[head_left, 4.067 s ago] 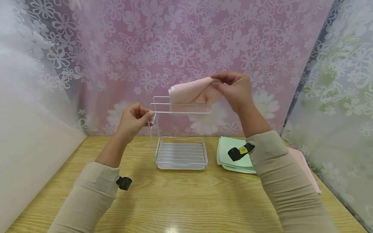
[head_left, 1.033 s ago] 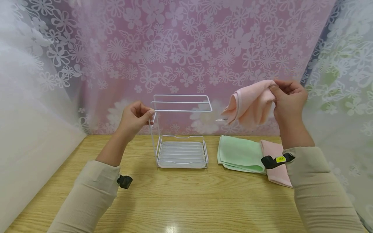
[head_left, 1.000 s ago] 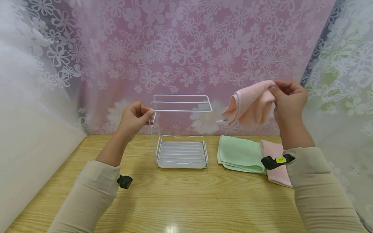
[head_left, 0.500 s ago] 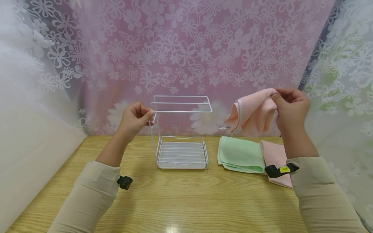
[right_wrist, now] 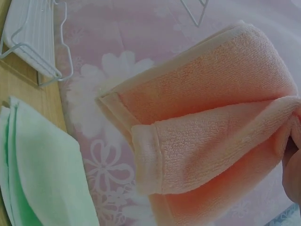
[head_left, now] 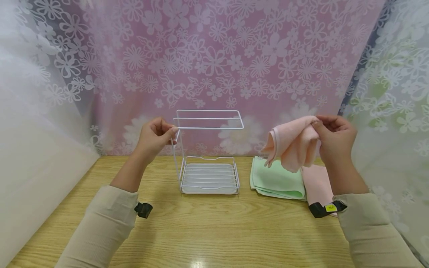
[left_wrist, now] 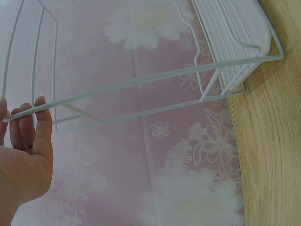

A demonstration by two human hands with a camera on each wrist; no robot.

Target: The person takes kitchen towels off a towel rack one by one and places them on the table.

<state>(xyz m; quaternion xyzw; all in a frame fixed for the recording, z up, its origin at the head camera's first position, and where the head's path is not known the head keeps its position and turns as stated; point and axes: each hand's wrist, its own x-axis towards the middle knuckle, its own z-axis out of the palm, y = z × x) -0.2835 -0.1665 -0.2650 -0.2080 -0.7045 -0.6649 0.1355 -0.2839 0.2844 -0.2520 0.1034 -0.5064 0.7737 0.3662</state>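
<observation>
My left hand (head_left: 155, 136) pinches the upper left corner of a white wire rack (head_left: 208, 128), thumb on the top bar and fingers curled beneath. The rack stands on the table, with open rails on top and a slatted tray at its base. In the air to its right, my right hand (head_left: 336, 139) pinches one end of a folded pink towel (head_left: 291, 139). The towel droops in loose folds; its terry surface (right_wrist: 202, 141) shows close up in the right wrist view. It overlaps the back of a folded green towel (head_left: 278, 182) in the head view.
Another pink towel (head_left: 316, 184) lies on the wooden table (head_left: 201, 230) right beside the green one, partly behind my right wrist. Behind the table hangs a pink flowered curtain (head_left: 214, 56), with pale sheets at both sides.
Earlier the pink towel was at the rack's top rails. My right hand has carried it off to the right and lowered it above the green towel. My left hand keeps its place.
</observation>
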